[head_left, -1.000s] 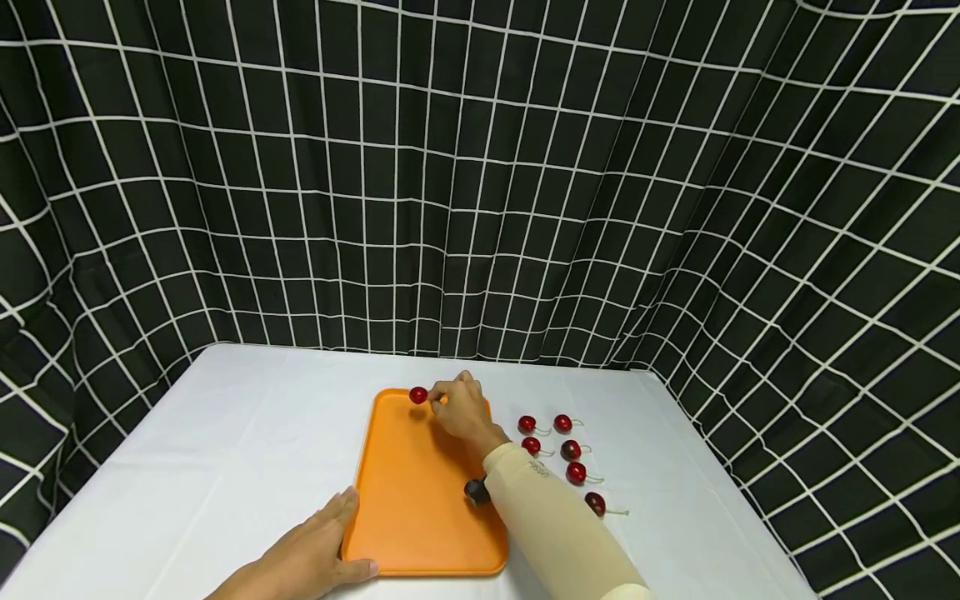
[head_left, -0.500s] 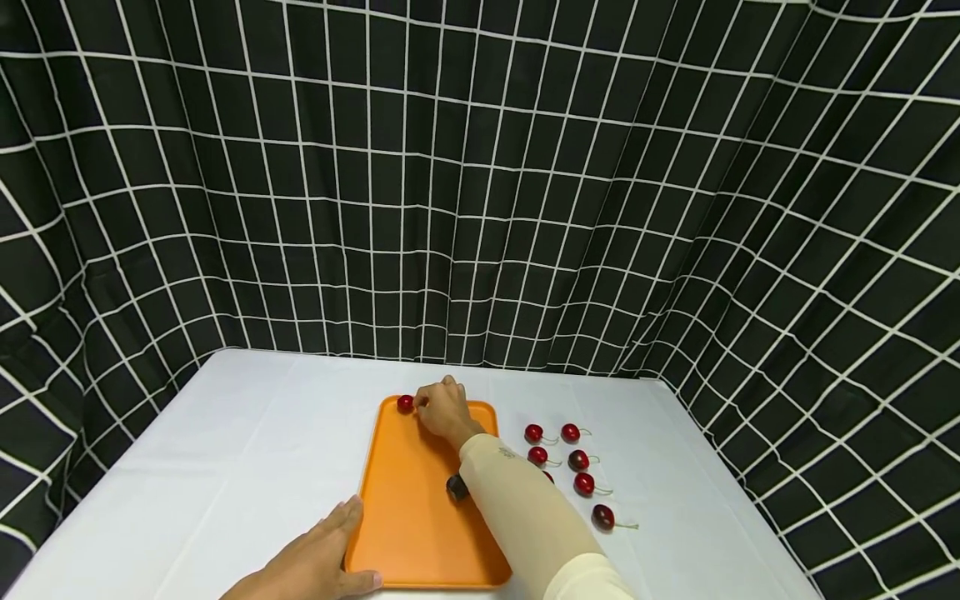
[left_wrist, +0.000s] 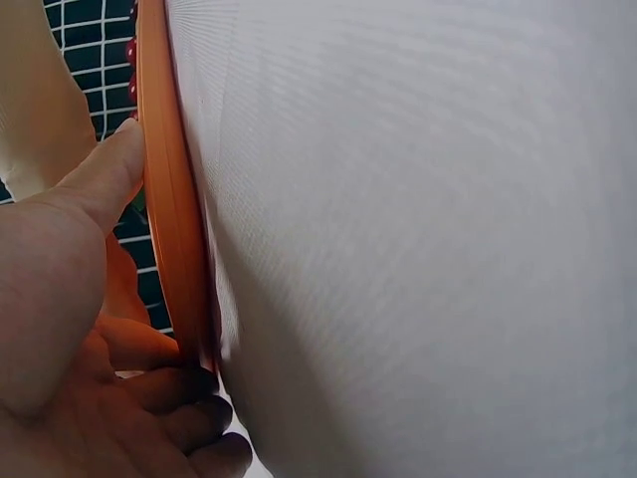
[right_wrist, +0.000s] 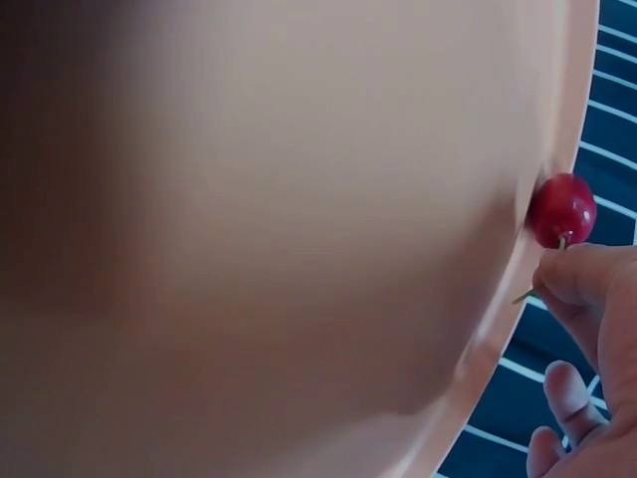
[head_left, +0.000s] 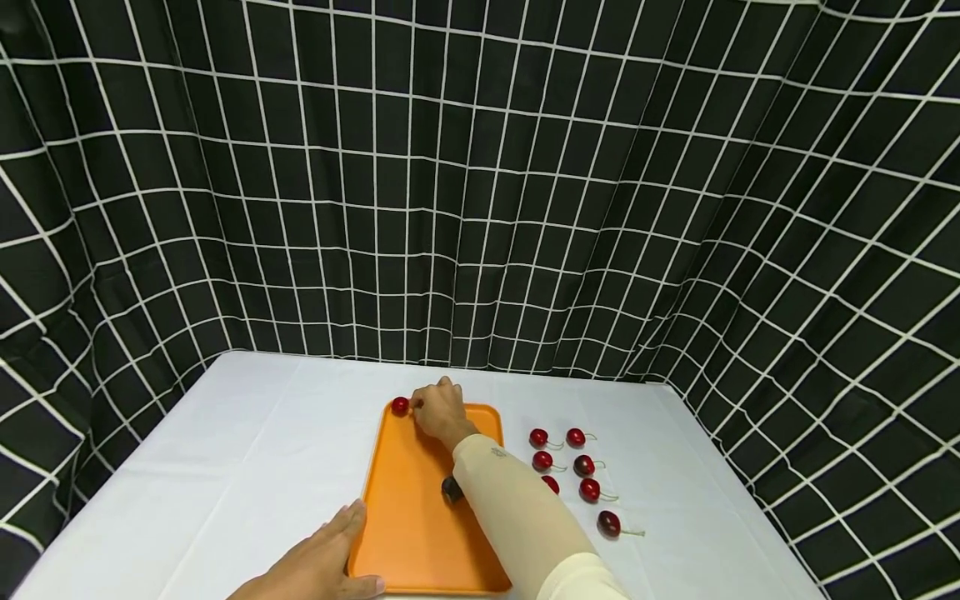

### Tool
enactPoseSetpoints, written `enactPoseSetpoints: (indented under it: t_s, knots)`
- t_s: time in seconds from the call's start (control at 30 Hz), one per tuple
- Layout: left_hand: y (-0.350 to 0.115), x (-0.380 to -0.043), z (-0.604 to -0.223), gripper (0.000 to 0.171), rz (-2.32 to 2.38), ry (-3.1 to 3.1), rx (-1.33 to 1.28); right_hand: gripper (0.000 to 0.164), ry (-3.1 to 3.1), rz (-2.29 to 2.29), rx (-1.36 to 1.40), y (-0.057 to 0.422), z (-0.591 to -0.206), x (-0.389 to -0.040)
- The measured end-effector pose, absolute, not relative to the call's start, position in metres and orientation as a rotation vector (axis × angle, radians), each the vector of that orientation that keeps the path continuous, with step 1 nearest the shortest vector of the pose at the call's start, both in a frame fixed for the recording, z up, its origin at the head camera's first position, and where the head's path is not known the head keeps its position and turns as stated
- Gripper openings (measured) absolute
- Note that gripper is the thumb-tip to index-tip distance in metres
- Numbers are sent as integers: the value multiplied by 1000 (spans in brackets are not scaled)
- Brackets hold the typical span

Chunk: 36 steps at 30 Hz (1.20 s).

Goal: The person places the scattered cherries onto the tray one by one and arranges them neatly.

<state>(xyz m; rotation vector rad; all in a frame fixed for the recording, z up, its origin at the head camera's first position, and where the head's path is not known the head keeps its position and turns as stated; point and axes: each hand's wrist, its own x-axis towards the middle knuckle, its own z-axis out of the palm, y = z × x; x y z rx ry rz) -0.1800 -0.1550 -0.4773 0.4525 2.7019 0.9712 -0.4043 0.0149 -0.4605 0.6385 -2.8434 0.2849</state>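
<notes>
At the far left corner of the orange tray [head_left: 420, 533], my right hand [head_left: 441, 410] pinches the stem of a red cherry [head_left: 400, 406] between thumb and finger. The right wrist view shows the cherry [right_wrist: 563, 210] against the tray's rim, its stem end poking out past the fingertips. My left hand [head_left: 322, 554] lies at the tray's near left corner, fingers straight along the left side and thumb at the front edge. In the left wrist view, the thumb [left_wrist: 114, 169] touches the tray wall [left_wrist: 171, 199].
Several cherries with stems, among them a dark one [head_left: 609, 523], lie on the white tablecloth [head_left: 697, 508] right of the tray. My right sleeve hides part of that side. A black cloth with white grid lines [head_left: 465, 183] hangs behind and at both sides.
My right hand has moved left and down with the cherry, from above the tray's far edge to its far left corner. The left hand stays at the near corner. The head view has shifted slightly.
</notes>
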Motion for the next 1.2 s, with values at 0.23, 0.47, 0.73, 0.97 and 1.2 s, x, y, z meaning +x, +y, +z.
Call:
enactPoseSetpoints:
  t_s: [0.23,0.47,0.73,0.97,1.2]
  knots:
    - [-156,-179,-476,109,993,2685,465,12,-2827,284,658,11,-464,-407]
    - [-155,-179,-478,109,1001,2687,450,12,-2837,262,649,9,-465,-404]
    - [-155,-178,-478,109,1004,2693,429,12,-2816,321,648,20,-459,-400]
    - [-154,-175,-475,110,972,2718,447,10,-2666,537,733,39,-440,-385]
    - [-157,-175,-474,111,948,2735,482,9,-2583,727,722,61,-410,-362]
